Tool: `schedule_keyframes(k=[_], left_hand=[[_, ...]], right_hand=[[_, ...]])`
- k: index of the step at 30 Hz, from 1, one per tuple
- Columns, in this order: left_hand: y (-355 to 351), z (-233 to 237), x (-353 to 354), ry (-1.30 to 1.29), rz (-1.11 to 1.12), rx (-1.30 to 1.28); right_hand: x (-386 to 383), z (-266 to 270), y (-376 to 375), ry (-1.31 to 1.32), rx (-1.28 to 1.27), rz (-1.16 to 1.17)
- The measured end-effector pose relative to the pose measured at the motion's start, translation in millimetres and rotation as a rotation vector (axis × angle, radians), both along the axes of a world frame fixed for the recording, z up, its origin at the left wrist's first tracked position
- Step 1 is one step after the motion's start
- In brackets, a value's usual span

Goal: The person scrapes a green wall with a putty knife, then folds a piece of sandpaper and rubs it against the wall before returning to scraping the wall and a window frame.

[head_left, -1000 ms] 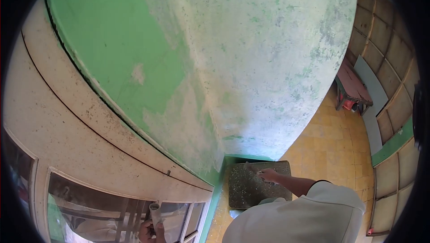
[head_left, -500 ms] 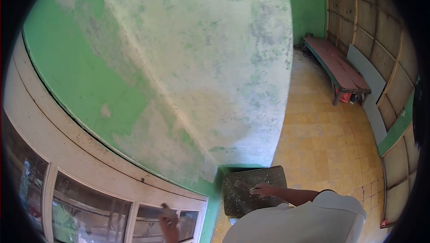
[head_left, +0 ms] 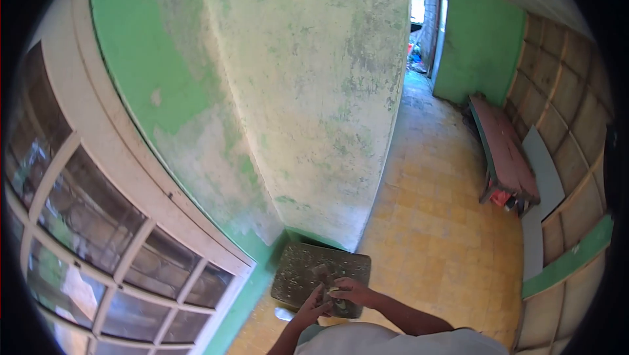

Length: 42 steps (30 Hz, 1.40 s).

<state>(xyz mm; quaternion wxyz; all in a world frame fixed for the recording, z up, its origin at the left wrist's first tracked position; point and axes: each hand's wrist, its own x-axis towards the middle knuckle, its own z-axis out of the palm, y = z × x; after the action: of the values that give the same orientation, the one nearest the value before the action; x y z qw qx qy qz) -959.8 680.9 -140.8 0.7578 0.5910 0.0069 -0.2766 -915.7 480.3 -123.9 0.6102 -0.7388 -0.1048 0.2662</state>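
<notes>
My left hand (head_left: 316, 305) and my right hand (head_left: 352, 291) are close together over a dark, speckled, square-topped stool or small table (head_left: 298, 258). A scraper (head_left: 320, 271) with a flat blade points away from me between them. The fingers of both hands are closed around its near end, the right-hand fingers from the side. A small pale patch shows at my right fingertips; what it is I cannot tell. Light flecks are scattered over the dark top, which stands at the foot of a wall (head_left: 308, 106) with patchy, worn green and whitish paint.
White-framed window panes (head_left: 131, 250) run along the left. Yellow tiled floor (head_left: 439, 237) stretches off to the right, where a long reddish bench (head_left: 501, 149) stands by a wood-framed panel wall (head_left: 557, 80). A doorway (head_left: 419, 34) opens at the far end.
My left hand has come from the window side to meet my right hand over the dark top. The scraper has turned to point away from me. The view has swung right and up.
</notes>
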Motion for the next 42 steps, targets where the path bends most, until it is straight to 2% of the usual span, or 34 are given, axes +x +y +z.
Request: schedule_keyframes(k=[2, 4, 5, 6, 8, 9, 11, 14, 16, 18, 19, 21, 22, 24, 27, 30, 34, 37, 39, 42], left_hand=[[-19, 6, -7, 0.014, -0.105, -0.116], [-33, 11, -8, -0.065, -0.122, -0.099], [-40, 10, -8, -0.139, -0.123, -0.108], [-46, 10, -9, -0.213, -0.123, -0.114], [-55, 12, -9, -0.257, -0.159, -0.043], [-58, 12, -8, -0.299, -0.208, 0.044], [-61, -14, -5, -0.3, -0.178, 0.063], [-60, -22, -1, -0.26, -0.112, 0.124], [-54, -9, 1, -0.215, -0.06, 0.156], [-47, 5, 5, -0.213, 0.026, 0.332], [-44, -3, 9, -0.208, 0.043, 0.324], [-36, -14, 20, -0.376, 0.171, 0.318], [-30, -11, 24, -0.373, 0.187, 0.314], [-13, 1, 36, -0.301, 0.138, 0.521], [6, 14, 52, -0.322, 0.231, 0.55], [24, 11, 70, -0.265, 0.265, 0.456], [54, 28, 91, -0.284, 0.237, 0.507], [76, 42, 107, -0.222, 0.137, 0.438], [86, 37, 113, -0.329, 0.088, 0.369], [105, 30, 125, -0.307, -0.033, 0.251]], right_hand=[[-14, 2, -12, 0.093, 0.013, 0.032], [-29, 9, -22, 0.156, 0.155, -0.09], [-34, 8, -28, 0.305, 0.215, -0.111], [-38, 14, -31, 0.306, 0.195, -0.101], [-49, 29, -30, 0.539, 0.353, -0.267], [-52, 31, -27, 0.508, 0.304, -0.299], [-49, 20, -26, 0.491, 0.278, -0.314], [-38, 18, -17, 0.446, 0.232, -0.323], [-29, 17, -8, 0.422, 0.197, -0.306], [-17, 14, 3, 0.356, 0.173, -0.273], [-12, 15, 9, 0.358, 0.16, -0.258], [0, 18, 25, 0.307, 0.132, -0.25], [6, 19, 33, 0.307, 0.123, -0.237], [21, 19, 48, 0.322, 0.152, -0.224], [44, 9, 69, 0.232, 0.101, -0.179], [60, 16, 91, 0.186, 0.08, -0.157], [76, 17, 113, 0.158, 0.087, -0.154], [84, 17, 125, 0.164, 0.127, -0.21], [87, 26, 134, 0.205, 0.124, -0.238], [93, 23, 143, 0.203, 0.134, -0.266]])
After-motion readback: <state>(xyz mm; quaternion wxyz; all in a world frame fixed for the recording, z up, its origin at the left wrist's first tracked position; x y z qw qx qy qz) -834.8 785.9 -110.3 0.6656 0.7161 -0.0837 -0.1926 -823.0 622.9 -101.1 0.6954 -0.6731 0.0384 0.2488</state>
